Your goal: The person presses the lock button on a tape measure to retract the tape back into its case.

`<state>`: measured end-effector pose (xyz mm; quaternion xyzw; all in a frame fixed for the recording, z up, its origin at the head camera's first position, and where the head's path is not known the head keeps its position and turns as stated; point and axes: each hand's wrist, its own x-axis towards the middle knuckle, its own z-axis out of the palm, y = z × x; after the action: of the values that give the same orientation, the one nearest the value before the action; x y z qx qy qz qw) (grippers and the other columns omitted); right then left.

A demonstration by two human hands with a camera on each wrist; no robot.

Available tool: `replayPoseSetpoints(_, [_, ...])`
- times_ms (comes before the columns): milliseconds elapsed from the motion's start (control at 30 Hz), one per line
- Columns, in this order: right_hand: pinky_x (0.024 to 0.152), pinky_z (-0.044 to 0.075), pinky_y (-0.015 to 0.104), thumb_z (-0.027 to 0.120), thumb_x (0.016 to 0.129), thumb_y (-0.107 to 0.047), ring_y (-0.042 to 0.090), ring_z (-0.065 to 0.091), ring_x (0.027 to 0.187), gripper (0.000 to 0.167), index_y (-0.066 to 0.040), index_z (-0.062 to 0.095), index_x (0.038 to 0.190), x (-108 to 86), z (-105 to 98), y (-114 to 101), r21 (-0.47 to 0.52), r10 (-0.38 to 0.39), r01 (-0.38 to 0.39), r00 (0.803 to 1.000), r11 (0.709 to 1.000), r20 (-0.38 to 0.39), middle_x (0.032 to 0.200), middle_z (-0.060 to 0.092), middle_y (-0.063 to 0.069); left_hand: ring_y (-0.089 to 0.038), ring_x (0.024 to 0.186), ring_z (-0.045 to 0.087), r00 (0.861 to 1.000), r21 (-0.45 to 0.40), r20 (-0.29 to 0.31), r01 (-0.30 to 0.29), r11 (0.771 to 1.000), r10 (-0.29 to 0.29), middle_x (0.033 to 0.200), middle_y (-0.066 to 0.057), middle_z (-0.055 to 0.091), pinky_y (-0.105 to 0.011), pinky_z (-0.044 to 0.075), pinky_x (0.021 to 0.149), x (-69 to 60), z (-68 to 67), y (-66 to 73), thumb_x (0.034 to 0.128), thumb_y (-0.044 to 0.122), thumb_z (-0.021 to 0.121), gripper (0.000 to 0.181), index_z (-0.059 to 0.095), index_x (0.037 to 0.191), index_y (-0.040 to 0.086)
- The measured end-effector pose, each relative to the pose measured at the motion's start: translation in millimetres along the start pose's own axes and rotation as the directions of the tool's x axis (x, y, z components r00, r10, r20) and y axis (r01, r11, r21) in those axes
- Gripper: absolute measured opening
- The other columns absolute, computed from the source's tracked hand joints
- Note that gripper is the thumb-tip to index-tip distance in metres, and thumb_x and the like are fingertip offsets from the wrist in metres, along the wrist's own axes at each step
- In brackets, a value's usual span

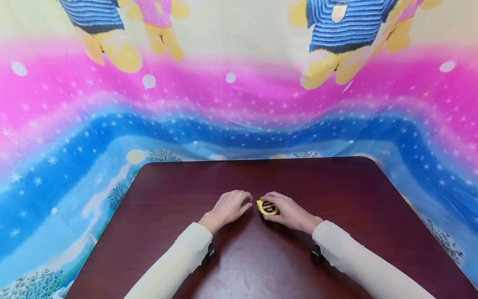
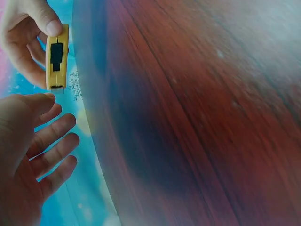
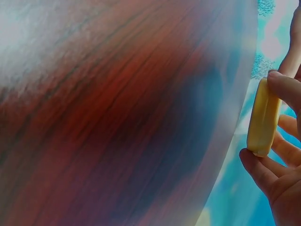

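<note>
A yellow tape measure [image 1: 269, 208] with a round black label reading "2m" is in my right hand [image 1: 290, 212], which grips it between thumb and fingers. The left wrist view shows the case's narrow side [image 2: 57, 59], with a black slider and the blade's mouth toward my left hand [image 2: 23, 141]. My left hand [image 1: 230, 207] is just left of the tape measure, fingers loosely bent and holding nothing. A small gap separates its fingertips from the case in the head view. From the right wrist, the plain yellow back edge [image 3: 262, 117] shows between my right thumb and fingers.
Both hands are over a dark reddish-brown table [image 1: 179, 187] with rounded far corners. Behind and beside it hangs a printed cloth [image 1: 231, 99] with bears, snowflakes and trees. Dark devices sit under both cream sleeves [image 1: 175, 257].
</note>
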<state>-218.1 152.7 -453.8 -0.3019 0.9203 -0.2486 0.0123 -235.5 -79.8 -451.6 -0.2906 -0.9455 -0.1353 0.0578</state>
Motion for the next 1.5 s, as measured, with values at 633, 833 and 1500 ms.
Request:
replayPoseSetpoints(633, [0.097,0.053,0.045,0.077,0.089,-0.021,0.024,0.06,0.117,0.056,-0.008,0.057,0.14,5.9,-4.3,42.3,0.025,0.125,-0.123,0.991,0.992,-0.051,0.138,0.059,0.011,-0.01,0.084,0.064,0.994,-0.043,-0.02,0.105,0.994,-0.106,0.096,0.007,0.073,-0.033,0.053,0.075,-38.1,-3.9,-41.4,0.0982,0.028,0.066,0.01,0.073,0.102,0.022])
replayPoseSetpoints(833, [0.098,0.052,0.046,0.077,0.09,-0.023,0.027,0.06,0.12,0.057,-0.007,0.057,0.141,12.1,-10.1,54.4,-0.001,0.133,-0.133,0.99,0.991,-0.052,0.139,0.058,0.013,-0.011,0.086,0.066,0.993,-0.027,-0.046,0.108,0.994,-0.11,0.096,0.007,0.073,-0.034,0.054,0.077,-38.9,-7.7,-53.1,0.0975,0.028,0.067,0.009,0.074,0.1,0.023])
replayPoseSetpoints(1500, [0.1,0.049,0.05,0.077,0.09,-0.025,0.03,0.059,0.122,0.062,-0.008,0.053,0.144,14.3,-7.1,71.0,-0.025,0.147,-0.148,0.989,0.989,-0.028,0.142,0.058,0.016,-0.009,0.079,0.061,0.985,-0.021,-0.069,0.158,0.987,-0.159,0.091,0.007,0.072,-0.035,0.052,0.075,-54.5,-12.6,-64.7,0.0965,0.026,0.069,0.006,0.074,0.098,0.022])
